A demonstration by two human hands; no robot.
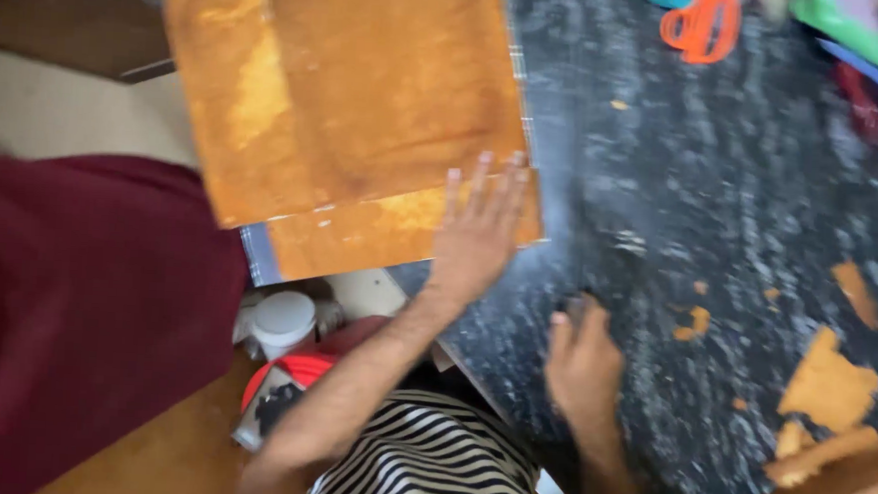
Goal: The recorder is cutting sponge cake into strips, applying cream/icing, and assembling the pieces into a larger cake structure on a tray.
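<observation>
Head view: scissors, paper scraps nearby.

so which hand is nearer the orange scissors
Right. The right hand rests on the dark table straight below the scissors, though well short of them. The left hand lies flat on the orange sheets, further off to the side.

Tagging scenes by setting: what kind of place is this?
Probably a home craft spot. A dark speckled stone tabletop carries large orange-brown paper sheets under the left hand, torn orange-brown scraps and orange-handled scissors. The right hand rests on the stone.
</observation>
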